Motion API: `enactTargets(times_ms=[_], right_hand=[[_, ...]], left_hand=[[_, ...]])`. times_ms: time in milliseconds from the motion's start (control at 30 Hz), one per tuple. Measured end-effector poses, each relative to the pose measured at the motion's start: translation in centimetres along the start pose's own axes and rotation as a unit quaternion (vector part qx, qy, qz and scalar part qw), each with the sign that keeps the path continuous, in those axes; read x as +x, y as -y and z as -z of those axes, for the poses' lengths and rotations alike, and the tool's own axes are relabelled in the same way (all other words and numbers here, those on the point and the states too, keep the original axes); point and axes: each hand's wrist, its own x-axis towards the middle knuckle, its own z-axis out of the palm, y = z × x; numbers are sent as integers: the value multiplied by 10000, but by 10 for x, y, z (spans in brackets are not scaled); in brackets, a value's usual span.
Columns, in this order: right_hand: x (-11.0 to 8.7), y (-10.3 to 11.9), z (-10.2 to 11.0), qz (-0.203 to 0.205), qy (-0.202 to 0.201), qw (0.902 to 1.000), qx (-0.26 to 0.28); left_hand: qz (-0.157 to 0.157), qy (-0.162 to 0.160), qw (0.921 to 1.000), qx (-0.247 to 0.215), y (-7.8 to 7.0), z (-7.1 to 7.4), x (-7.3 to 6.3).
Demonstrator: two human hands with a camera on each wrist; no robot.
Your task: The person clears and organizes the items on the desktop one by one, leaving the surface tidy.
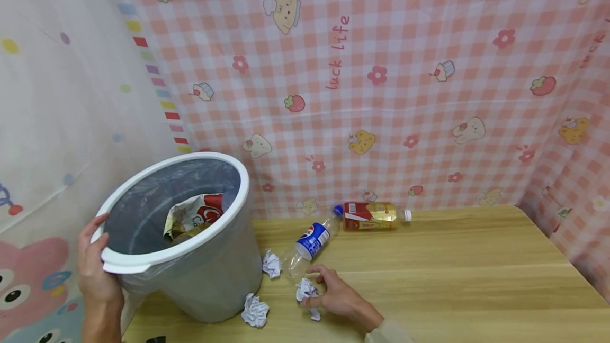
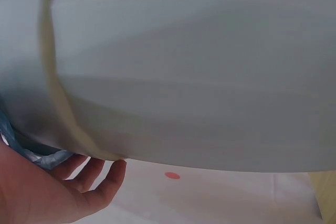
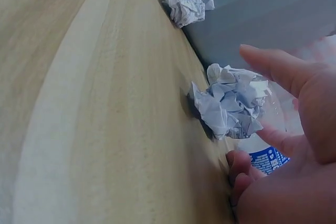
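Note:
A grey trash bin (image 1: pixel 216 274) with a white rim and a clear liner stands tilted at the left. My left hand (image 1: pixel 97 274) grips the rim on its left side, fingers hooked over the edge; the left wrist view shows that hand (image 2: pixel 79 195) beside the bin's grey wall. On the wooden table, my right hand (image 1: pixel 340 295) spreads thumb and fingers around a crumpled paper ball (image 3: pixel 231 103). In the right wrist view the thumb is apart from the paper, with the fingers on its far side.
Two more crumpled paper balls (image 1: pixel 254 311) lie beside the bin. A clear plastic bottle with a blue label (image 1: pixel 312 241) and a red-and-gold labelled bottle (image 1: pixel 371 216) lie near the curtain (image 1: pixel 429 120). A printed wrapper (image 1: pixel 193 216) is inside the bin.

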Motion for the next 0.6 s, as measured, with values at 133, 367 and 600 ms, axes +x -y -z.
enactTargets(times_ms=[133, 367, 600], right_hand=[[0, 0, -1, 195, 54, 9996, -217], [-2, 0, -4, 430, 41, 9964, -729], [-3, 0, -6, 555, -37, 9931, -1036]], left_hand=[[-28, 19, 10000, -69, -1, 0, 1], [-57, -28, 9998, -176, -1, 0, 1], [-16, -53, 9997, -218, 1, 0, 0]])
